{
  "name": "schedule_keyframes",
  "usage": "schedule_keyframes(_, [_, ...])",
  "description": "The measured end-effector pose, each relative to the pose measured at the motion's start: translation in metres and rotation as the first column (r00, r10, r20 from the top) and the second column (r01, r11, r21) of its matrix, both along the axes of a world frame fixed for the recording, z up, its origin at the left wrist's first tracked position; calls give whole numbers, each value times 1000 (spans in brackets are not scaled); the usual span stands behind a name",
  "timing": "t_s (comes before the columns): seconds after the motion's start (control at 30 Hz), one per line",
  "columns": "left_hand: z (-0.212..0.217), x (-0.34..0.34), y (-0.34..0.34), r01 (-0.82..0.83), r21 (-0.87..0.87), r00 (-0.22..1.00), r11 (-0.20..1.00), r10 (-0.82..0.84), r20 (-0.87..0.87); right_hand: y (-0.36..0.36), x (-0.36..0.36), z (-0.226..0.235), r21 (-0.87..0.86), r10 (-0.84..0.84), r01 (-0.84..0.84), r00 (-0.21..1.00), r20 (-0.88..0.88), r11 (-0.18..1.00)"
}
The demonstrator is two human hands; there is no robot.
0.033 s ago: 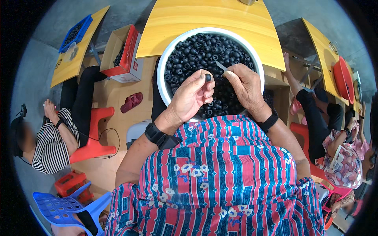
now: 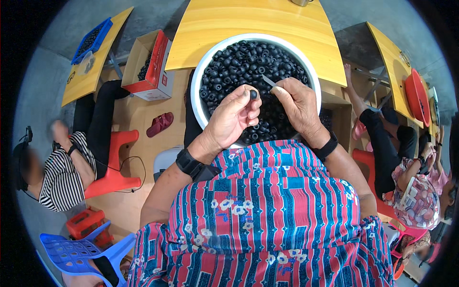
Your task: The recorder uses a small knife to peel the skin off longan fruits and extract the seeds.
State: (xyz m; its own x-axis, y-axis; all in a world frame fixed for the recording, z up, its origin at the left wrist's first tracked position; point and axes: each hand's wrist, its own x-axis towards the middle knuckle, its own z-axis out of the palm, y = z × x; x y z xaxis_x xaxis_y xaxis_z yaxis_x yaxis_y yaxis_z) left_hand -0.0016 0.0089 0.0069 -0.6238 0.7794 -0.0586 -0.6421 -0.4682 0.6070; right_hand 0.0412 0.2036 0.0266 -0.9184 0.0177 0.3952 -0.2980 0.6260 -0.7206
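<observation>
A wide white basin [image 2: 314, 81] full of small black pieces with holes [image 2: 239, 62] rests against the near edge of the yellow table. Over the basin, my left hand [image 2: 234, 111] pinches one small round black piece [image 2: 253, 94] between thumb and forefinger. My right hand [image 2: 297, 101] is closed around a small knife [image 2: 268, 80]; its thin pale blade points up and to the left. The blade and the pinched piece are apart. Most of the knife's handle is hidden in my fingers.
The yellow table [image 2: 258, 19] extends ahead, with a metal cup [image 2: 301, 2] at its far edge. To the left stand an open carton [image 2: 148, 67], a red slipper [image 2: 159, 124] and a blue chair [image 2: 81, 248]. People sit on both sides; a red basin [image 2: 417, 98] is at right.
The seated person's hand at the left has moved slightly and is blurred. My own hands are almost unmoved, with the black piece and the knife still in them.
</observation>
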Motion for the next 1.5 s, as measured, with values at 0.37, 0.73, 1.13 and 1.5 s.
schedule_keyframes(0.37, [-9,-2,-2,-3,-12,1000,1000,3,18,-12,9,14,174,182,-164,979,-93,971])
schedule_keyframes(0.73, [-22,-5,-6,-10,58,997,998,6,73,-13,13,12,366,227,-152,958,-173,918])
schedule_keyframes(1.13, [-13,-4,-4,61,35,998,998,-60,-11,-14,10,17,174,183,-170,981,-59,970])
schedule_keyframes(1.5, [23,-15,-9,-63,-41,998,997,64,12,-7,1,3,-148,-41,19,989,-144,989])
